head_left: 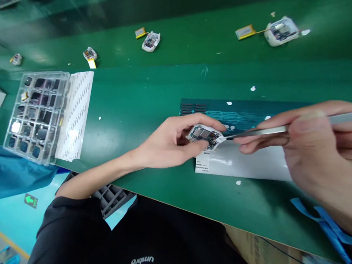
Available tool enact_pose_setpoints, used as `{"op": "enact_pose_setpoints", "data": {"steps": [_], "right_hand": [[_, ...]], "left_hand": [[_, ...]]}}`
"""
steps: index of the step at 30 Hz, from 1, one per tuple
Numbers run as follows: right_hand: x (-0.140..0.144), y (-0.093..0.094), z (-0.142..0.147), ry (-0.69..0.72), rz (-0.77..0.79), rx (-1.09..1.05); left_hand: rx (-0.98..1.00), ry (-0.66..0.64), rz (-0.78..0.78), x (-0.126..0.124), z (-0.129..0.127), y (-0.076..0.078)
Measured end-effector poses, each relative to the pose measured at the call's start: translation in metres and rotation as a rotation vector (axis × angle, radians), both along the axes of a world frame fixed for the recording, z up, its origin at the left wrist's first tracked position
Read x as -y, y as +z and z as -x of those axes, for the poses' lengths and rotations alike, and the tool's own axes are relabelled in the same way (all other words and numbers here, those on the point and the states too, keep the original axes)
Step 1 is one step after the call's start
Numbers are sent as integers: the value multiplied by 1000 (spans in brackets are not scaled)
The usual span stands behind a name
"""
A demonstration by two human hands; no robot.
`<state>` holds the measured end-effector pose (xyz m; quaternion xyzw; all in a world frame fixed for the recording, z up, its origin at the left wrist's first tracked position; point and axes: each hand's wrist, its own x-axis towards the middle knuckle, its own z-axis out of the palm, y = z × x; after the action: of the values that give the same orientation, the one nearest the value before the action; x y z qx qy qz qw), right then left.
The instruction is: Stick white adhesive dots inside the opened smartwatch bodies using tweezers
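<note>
Over the green bench, my left hand (167, 145) grips a small white device housing (206, 136) by its edges, thumb below and fingers above. Its open side faces up and shows a circuit board. My right hand (315, 152) is closed around metal tweezers (263, 131). The tweezer tips touch or nearly touch the right edge of the housing. Beneath both hands lie a dark teal sheet (233, 112) and a white glossy sheet (244, 160) with printed lettering at its left end.
Open housings (151, 41) with yellow-edged batteries (245, 32) are spaced along the back of the bench. A clear compartment tray (39, 116) of dark parts stands at left, beside printed white sheets (75, 117). Small white bits (238, 182) are scattered around. A blue strap (331, 225) hangs near my right wrist.
</note>
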<state>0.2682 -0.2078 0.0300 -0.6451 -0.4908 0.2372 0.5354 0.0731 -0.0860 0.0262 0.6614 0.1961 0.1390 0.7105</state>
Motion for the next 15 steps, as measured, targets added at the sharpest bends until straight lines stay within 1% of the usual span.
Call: {"op": "enact_pose_setpoints", "data": {"steps": [2,3,6,10,15], "right_hand": [[1,-2,2,37,-6,-72],[2,-2,3,61,-21,-69],[3,1,9,87,-7,31],[4,7,11,56,53,159],[2,9,11,55,63,193]], "left_hand": [[7,-15,-35,3,0,-1],[10,-20,-51,5,0,-1],[1,-36,-77,10,1,1],[0,-66,-65,14,-1,4],[8,-57,-61,14,-1,2]]}}
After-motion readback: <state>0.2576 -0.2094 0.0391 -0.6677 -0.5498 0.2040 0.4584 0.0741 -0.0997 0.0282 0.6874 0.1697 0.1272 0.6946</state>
